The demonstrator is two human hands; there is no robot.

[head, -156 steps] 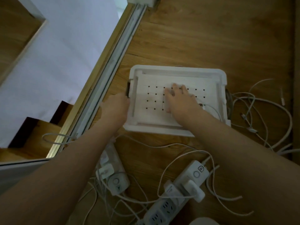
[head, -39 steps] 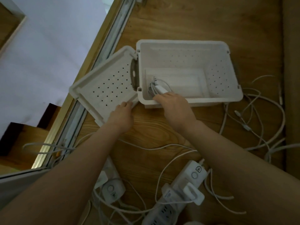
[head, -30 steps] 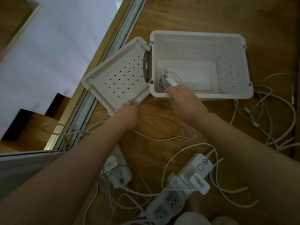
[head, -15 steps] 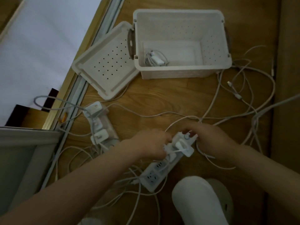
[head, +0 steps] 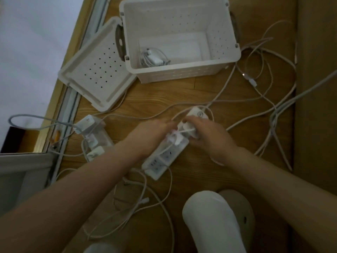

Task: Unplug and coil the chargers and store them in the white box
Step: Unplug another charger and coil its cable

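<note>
The white box (head: 182,73) stands open at the top, one coiled white charger (head: 153,58) lying on its floor. Its perforated lid (head: 96,70) lies beside it on the left. A white power strip (head: 162,157) lies on the wooden floor in the middle. My left hand (head: 155,132) holds the strip at its upper part. My right hand (head: 206,134) grips a white charger (head: 189,129) plugged into the strip, fingers curled over it. A second power strip (head: 98,137) further left carries several plugged chargers.
Loose white cables (head: 264,99) sprawl across the floor on the right and below the strip. A white slipper (head: 211,225) sits at the bottom. A sliding-door track (head: 73,99) runs along the left; a wooden panel (head: 317,88) borders the right.
My right hand left the coiled charger in the box and my left hand left the lid. Both hands came down to the middle power strip and now hold it and a charger.
</note>
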